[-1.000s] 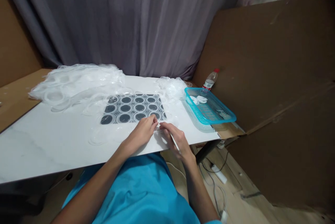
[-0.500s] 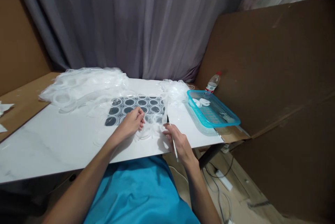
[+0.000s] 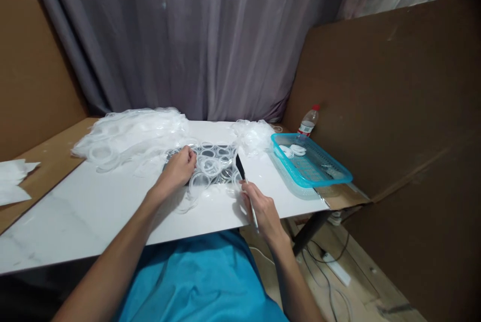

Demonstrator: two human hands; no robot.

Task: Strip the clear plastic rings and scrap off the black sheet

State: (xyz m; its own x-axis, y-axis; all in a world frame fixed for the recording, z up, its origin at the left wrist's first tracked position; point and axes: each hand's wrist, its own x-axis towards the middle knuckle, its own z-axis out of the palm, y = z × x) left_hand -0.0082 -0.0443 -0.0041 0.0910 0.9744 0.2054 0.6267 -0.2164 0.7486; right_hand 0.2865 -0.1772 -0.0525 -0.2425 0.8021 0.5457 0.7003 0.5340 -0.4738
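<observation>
My right hand (image 3: 261, 206) is closed around a slim knife-like tool (image 3: 240, 167) with a dark, pointed blade and a pale handle. Its blade lies by the right edge of a dark sheet with round patches (image 3: 208, 153). My left hand (image 3: 180, 165) rests over that sheet's left part, fingers pinched together; anything between them is hidden. Clear plastic with pale rings (image 3: 200, 180) covers much of the sheet and spills past its front edge between my hands.
A big heap of clear ringed plastic (image 3: 131, 131) lies at the back left, a smaller crumpled pile (image 3: 253, 134) at the back right. On the right stand a blue basket (image 3: 300, 181) with white pieces inside and a bottle (image 3: 308, 121). Torn white paper (image 3: 13, 181) lies far left.
My left hand has moved left and slightly back. Loose clear rings now lie across more of the dark sheet. The tool stays in my right hand, its dark blade showing more fully.
</observation>
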